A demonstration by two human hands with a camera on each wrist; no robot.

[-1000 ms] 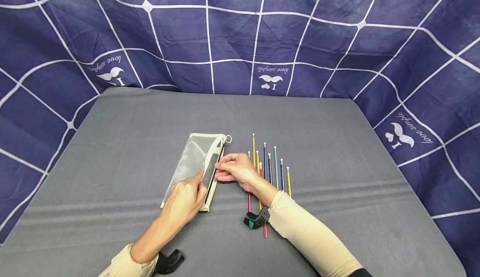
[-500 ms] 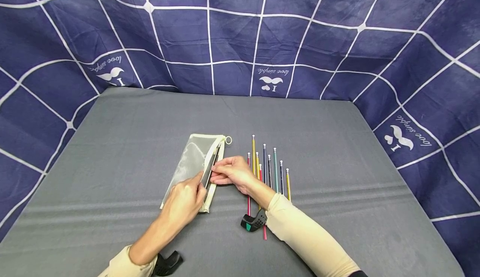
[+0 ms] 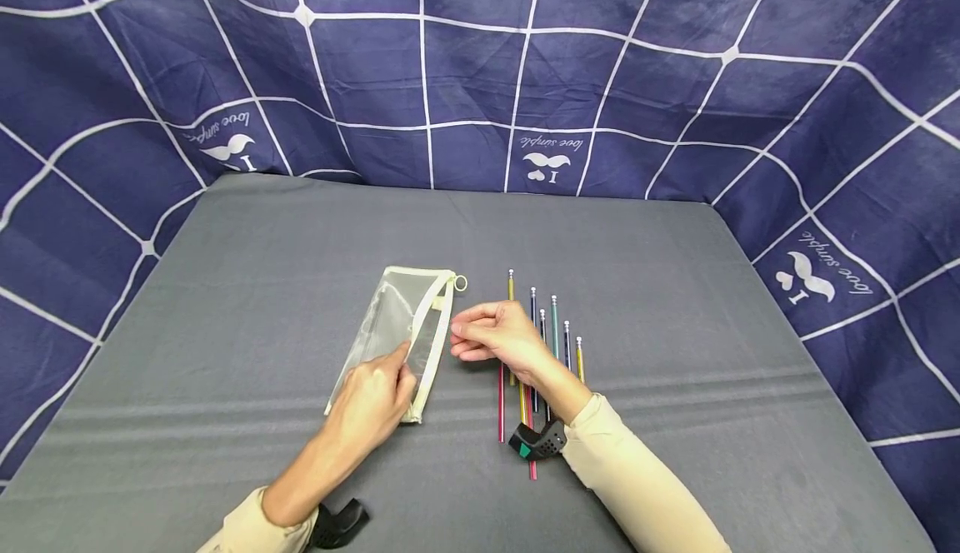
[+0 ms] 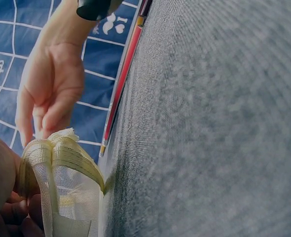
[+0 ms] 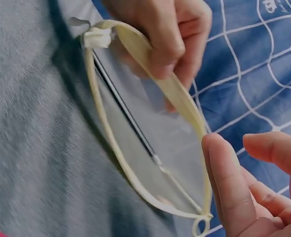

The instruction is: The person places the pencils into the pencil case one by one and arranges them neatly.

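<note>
A translucent zip pencil pouch with cream edging lies on the table, its zip side facing right and gaping. My left hand pinches the pouch's zip edge between thumb and fingers, holding the mouth apart. Inside, a dark pencil lies lengthwise, seen through the opening in the right wrist view. Just right of the mouth is my right hand, fingers loosely bent, thumb and fingertip apart, nothing between them. Under and beyond that hand are several pencils, among them a red pencil and a green pencil, partly hidden by the wrist.
A ring zip pull sits at the pouch's far corner. Grey cloth covers the table. Behind and at both sides hangs a blue curtain with white grid lines.
The dark pencil at the pouch's mouth has gone down inside and been let go. My right hand has drawn back to the right. The left hand stays on the pouch's edge.
</note>
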